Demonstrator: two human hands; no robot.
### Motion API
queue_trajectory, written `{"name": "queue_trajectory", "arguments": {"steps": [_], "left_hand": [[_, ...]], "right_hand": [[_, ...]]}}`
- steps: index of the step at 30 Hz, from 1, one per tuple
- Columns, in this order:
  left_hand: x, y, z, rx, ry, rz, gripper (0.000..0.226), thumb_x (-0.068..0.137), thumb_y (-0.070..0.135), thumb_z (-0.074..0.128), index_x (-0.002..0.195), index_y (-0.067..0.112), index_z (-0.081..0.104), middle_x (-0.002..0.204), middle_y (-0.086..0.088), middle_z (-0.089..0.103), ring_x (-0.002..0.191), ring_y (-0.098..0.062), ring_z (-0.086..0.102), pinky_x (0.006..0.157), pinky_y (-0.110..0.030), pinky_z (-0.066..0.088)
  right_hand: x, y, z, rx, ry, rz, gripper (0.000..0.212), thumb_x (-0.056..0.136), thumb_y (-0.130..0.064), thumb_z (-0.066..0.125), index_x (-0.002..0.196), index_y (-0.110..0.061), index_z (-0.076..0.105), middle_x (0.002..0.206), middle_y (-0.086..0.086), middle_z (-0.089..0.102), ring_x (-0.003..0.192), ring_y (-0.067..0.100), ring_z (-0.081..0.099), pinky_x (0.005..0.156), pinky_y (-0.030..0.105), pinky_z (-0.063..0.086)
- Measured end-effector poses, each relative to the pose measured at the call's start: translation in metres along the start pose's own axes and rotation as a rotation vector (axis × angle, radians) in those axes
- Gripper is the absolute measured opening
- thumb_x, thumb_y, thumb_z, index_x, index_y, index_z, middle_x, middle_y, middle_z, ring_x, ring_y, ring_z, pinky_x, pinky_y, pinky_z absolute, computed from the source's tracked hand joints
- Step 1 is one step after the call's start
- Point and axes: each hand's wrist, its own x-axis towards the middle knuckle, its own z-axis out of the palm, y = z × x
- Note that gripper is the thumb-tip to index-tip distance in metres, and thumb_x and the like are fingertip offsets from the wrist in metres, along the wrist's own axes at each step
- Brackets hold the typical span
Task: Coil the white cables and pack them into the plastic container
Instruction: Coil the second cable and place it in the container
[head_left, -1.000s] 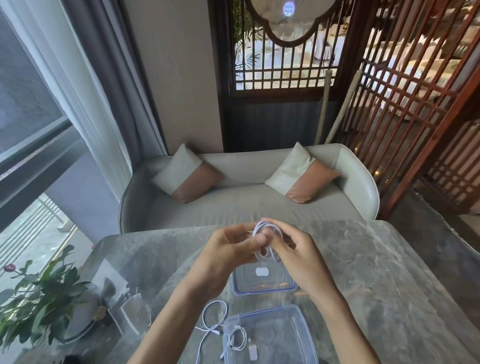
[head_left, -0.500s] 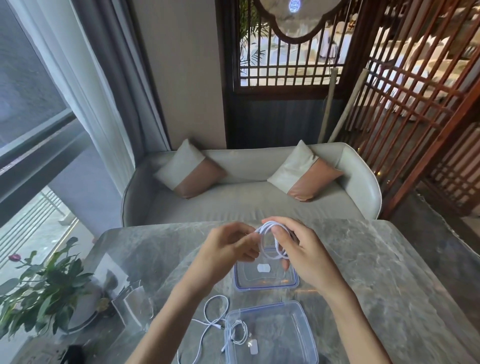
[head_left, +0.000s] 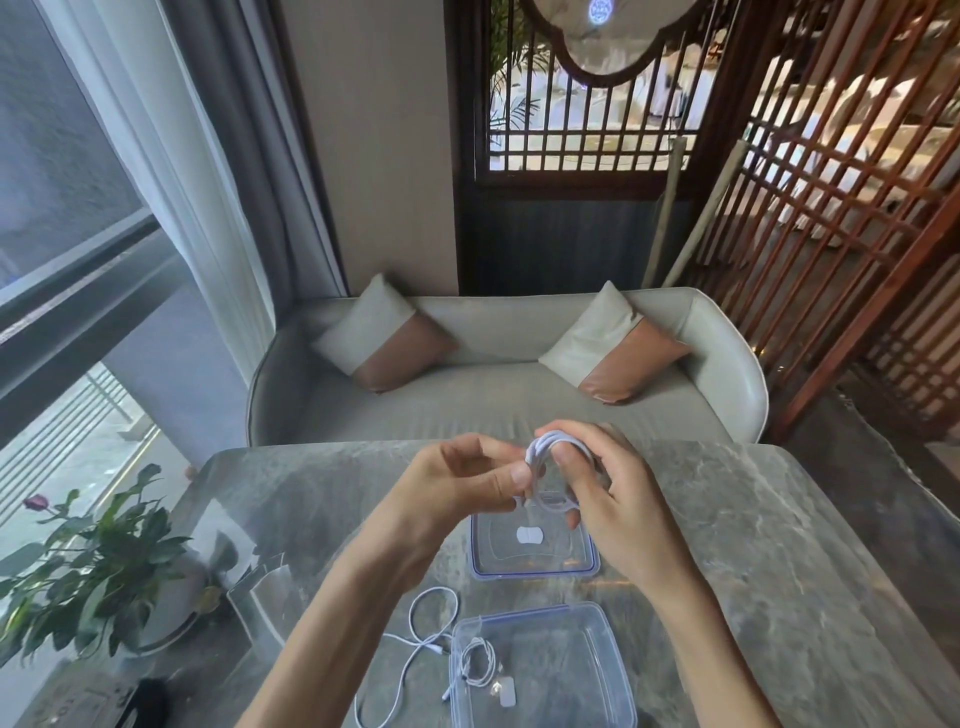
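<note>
A: Where is the cable at this moment?

B: The coiled white cable (head_left: 546, 467) is held up over the middle of the grey marble worktop (head_left: 779, 545), above the clear lid (head_left: 535, 551) with its blue rim. The right hand (head_left: 608, 499) has the loops hooked over its fingers, its grip curled round the bundle. The left hand (head_left: 467, 483) pinches the lower part of the coil between thumb and forefinger, near the loose end.

A: And the rest?

B: A second small coil (head_left: 475, 665) already lies inside the plastic container (head_left: 540, 670) at the near edge. A loose cable (head_left: 415, 639) sprawls on the worktop just left of it, one plug end close to the container's wall.

A: How will the cable handle?

B: It looks thin, light and limp, with a smooth jacket, so it probably springs open once released. The best hold is likely across all the loops at once, at the crossing point, keeping the tail tucked under a thumb.

A: And the container?

B: Clear, rigid-looking plastic, rectangular with rounded corners, shallow. A coil should drop in flat if kept tight.
</note>
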Motion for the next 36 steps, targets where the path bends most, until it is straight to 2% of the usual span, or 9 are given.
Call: {"name": "queue_trajectory", "arguments": {"steps": [3, 8, 13, 17, 20, 24, 28, 33, 36], "left_hand": [[0.002, -0.003, 0.008, -0.020, -0.056, 0.062, 0.030, 0.076, 0.004, 0.079, 0.094, -0.001, 0.055, 0.086, -0.018, 0.070, 0.074, -0.026, 0.067, 0.072, -0.030, 0.055], [0.003, -0.004, 0.010, 0.189, 0.015, 0.095, 0.029, 0.076, -0.004, 0.077, 0.089, -0.005, 0.051, 0.083, -0.016, 0.070, 0.067, -0.022, 0.069, 0.061, -0.026, 0.055], [0.004, -0.001, 0.009, 0.500, 0.051, 0.137, 0.027, 0.076, 0.008, 0.081, 0.084, 0.010, 0.055, 0.081, -0.014, 0.070, 0.065, -0.027, 0.072, 0.065, -0.044, 0.060], [0.003, -0.003, 0.015, 0.787, 0.123, 0.240, 0.025, 0.080, 0.011, 0.072, 0.086, 0.020, 0.049, 0.083, -0.001, 0.064, 0.056, -0.023, 0.070, 0.053, -0.044, 0.057], [0.005, -0.010, 0.024, 0.909, 0.213, 0.276, 0.023, 0.081, 0.012, 0.064, 0.088, 0.014, 0.043, 0.081, -0.009, 0.063, 0.067, -0.034, 0.065, 0.061, -0.049, 0.054], [0.001, -0.021, 0.032, 0.865, 0.208, 0.173, 0.004, 0.092, 0.015, 0.053, 0.094, 0.012, 0.053, 0.072, -0.010, 0.069, 0.059, -0.028, 0.069, 0.061, -0.046, 0.056], [-0.007, -0.012, 0.021, 0.480, 0.011, 0.042, 0.025, 0.098, 0.027, 0.056, 0.095, 0.004, 0.064, 0.076, -0.008, 0.072, 0.063, -0.028, 0.073, 0.060, -0.041, 0.060], [-0.011, -0.015, 0.026, 0.704, 0.165, 0.182, 0.033, 0.101, 0.045, 0.039, 0.080, 0.021, 0.046, 0.060, 0.009, 0.063, 0.047, -0.008, 0.060, 0.053, -0.034, 0.050], [-0.010, -0.019, 0.023, 0.774, 0.257, 0.218, 0.034, 0.102, 0.046, 0.034, 0.080, 0.020, 0.039, 0.060, -0.004, 0.059, 0.054, -0.023, 0.056, 0.060, -0.048, 0.049]], "right_hand": [[-0.005, -0.002, 0.005, 0.137, -0.108, 0.046, 0.019, 0.098, -0.033, 0.053, 0.107, -0.034, 0.070, 0.105, -0.010, 0.064, 0.076, 0.007, 0.066, 0.048, 0.024, 0.051], [-0.006, 0.002, 0.002, 0.187, -0.199, 0.107, 0.020, 0.098, -0.025, 0.055, 0.109, -0.035, 0.068, 0.104, 0.000, 0.065, 0.072, 0.009, 0.064, 0.049, 0.024, 0.051], [-0.003, 0.001, -0.010, 0.202, -0.298, 0.128, 0.025, 0.094, -0.021, 0.059, 0.112, -0.037, 0.067, 0.096, -0.002, 0.070, 0.063, 0.008, 0.061, 0.052, 0.024, 0.053], [-0.005, 0.001, -0.013, 0.217, -0.284, 0.117, 0.032, 0.099, -0.010, 0.056, 0.113, -0.036, 0.069, 0.099, -0.001, 0.074, 0.056, 0.009, 0.059, 0.053, 0.023, 0.052], [-0.005, 0.001, -0.012, 0.238, -0.271, 0.108, 0.036, 0.099, -0.006, 0.055, 0.113, -0.035, 0.071, 0.097, -0.005, 0.075, 0.056, 0.012, 0.058, 0.054, 0.022, 0.052], [-0.007, 0.005, -0.006, 0.236, -0.202, 0.123, 0.031, 0.098, -0.007, 0.058, 0.116, -0.029, 0.071, 0.095, -0.005, 0.075, 0.058, 0.012, 0.057, 0.053, 0.023, 0.051], [-0.009, 0.008, -0.009, 0.295, -0.137, 0.133, 0.029, 0.095, -0.018, 0.063, 0.120, -0.029, 0.071, 0.102, -0.006, 0.076, 0.068, 0.002, 0.063, 0.053, 0.019, 0.050], [-0.012, 0.005, 0.000, 0.298, -0.159, 0.144, 0.036, 0.094, -0.031, 0.063, 0.130, -0.029, 0.065, 0.110, -0.010, 0.076, 0.078, 0.005, 0.070, 0.061, 0.019, 0.056], [-0.015, 0.005, -0.003, 0.263, -0.136, 0.166, 0.033, 0.097, -0.025, 0.060, 0.130, -0.029, 0.065, 0.102, -0.009, 0.078, 0.067, 0.005, 0.068, 0.053, 0.020, 0.051]]}}
